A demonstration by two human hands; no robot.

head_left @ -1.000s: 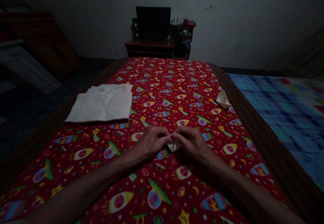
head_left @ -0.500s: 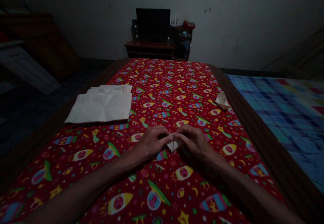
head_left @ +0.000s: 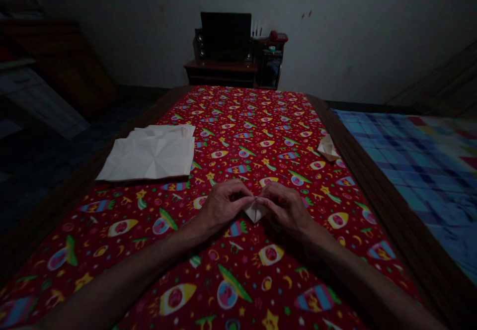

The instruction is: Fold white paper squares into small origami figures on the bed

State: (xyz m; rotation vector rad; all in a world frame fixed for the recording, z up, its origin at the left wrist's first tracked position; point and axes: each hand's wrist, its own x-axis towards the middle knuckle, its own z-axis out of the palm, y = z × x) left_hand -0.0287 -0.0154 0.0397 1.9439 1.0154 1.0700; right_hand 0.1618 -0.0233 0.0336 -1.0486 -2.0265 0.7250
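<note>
A small piece of folded white paper (head_left: 255,212) sits between my hands over the patterned red cloth, its pointed lower end toward me and a crease down its middle. My left hand (head_left: 228,202) pinches its upper left part between thumb and fingers. From the other side my right hand (head_left: 285,205) pinches the upper right part, the two thumb tips nearly meeting at the top. The fingers hide the far part of the paper. To the left lies a stack of creased white paper sheets (head_left: 152,156). Near the right edge rests another folded paper piece (head_left: 328,148).
The red cloth (head_left: 238,136) with rockets and stars covers a long wooden table (head_left: 376,210). Beyond it stand a dark monitor (head_left: 225,34) and speakers on a desk (head_left: 219,70). A blue checked cover (head_left: 395,156) lies to the right, a white drawer unit (head_left: 40,94) to the left.
My left hand has risen slightly at the knuckles, staying on the folded paper. The right hand keeps its pinch, and the paper stays in nearly the same place.
</note>
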